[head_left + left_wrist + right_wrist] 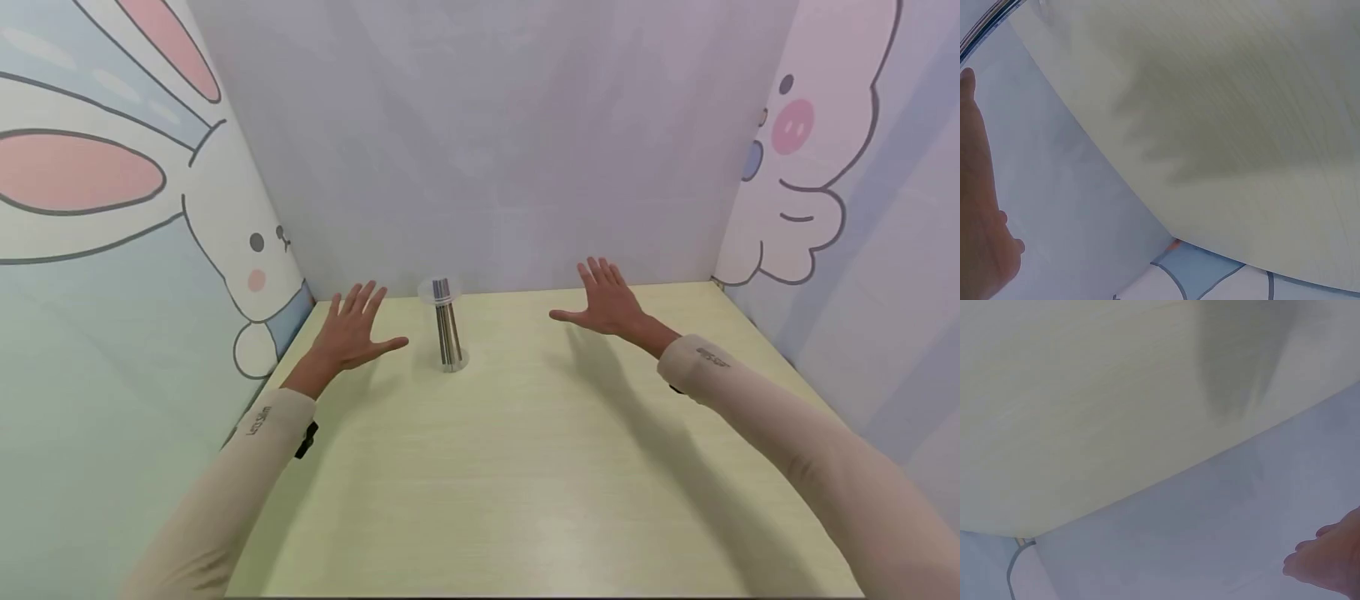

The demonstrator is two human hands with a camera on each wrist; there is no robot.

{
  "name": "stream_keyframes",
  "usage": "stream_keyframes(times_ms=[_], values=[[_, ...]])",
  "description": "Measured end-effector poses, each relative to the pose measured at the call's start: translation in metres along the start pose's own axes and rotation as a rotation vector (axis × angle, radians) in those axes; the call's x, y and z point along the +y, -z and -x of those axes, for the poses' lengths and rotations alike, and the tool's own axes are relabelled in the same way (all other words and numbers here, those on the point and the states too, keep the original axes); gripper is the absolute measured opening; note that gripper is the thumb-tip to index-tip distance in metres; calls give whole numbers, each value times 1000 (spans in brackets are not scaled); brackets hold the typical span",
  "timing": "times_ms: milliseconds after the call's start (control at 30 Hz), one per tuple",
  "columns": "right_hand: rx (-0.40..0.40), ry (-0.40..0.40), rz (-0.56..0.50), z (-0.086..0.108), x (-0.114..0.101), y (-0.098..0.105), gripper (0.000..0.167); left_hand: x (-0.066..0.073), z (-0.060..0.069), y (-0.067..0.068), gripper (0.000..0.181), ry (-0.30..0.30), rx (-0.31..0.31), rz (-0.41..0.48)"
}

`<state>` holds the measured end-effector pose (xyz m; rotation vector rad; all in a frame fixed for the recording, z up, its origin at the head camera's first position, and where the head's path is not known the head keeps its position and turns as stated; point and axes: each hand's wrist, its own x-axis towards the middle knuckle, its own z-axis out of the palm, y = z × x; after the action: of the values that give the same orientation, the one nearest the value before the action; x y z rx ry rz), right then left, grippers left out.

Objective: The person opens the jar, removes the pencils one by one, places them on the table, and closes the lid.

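Observation:
A clear holder with a round top disc and round base stands upright near the table's back edge, with several thin metallic sticks (448, 333) inside it. To its left, my left hand (348, 335) hovers with fingers spread and thumb pointing toward the holder, not touching it. Farther off on the right, my right hand (609, 307) is held above the table, fingers extended and thumb out to the left, holding nothing. In the left wrist view, part of the left hand (982, 200) shows below the sticks (985, 28). The right wrist view catches the right hand's fingers (1329, 556).
The pale wooden table (480, 467) meets a plain grey back wall (495, 150). A side panel with a rabbit drawing (232, 225) rises at left, and one with a white cartoon animal (810, 167) at right. Both arms cast shadows on the tabletop.

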<state>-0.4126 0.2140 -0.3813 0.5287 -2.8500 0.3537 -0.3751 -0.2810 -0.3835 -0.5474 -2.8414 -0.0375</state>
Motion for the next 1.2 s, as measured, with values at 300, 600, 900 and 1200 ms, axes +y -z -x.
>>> stream_keyframes(times_ms=[300, 600, 900, 1200], values=[[3, 37, 0, -10, -18, 0, 117, 7, -5, -4, 113, -2, -16, 37], [-12, 64, -7, -23, -43, 4, 116, 17, -10, -7, 112, -7, -24, 97], [-17, 94, -25, -34, -68, 4, 112, 25, -16, -12, 113, -5, -51, 171], [-28, 118, -84, -44, -97, 2, 109, 33, -20, -24, 115, -7, -43, 261]])
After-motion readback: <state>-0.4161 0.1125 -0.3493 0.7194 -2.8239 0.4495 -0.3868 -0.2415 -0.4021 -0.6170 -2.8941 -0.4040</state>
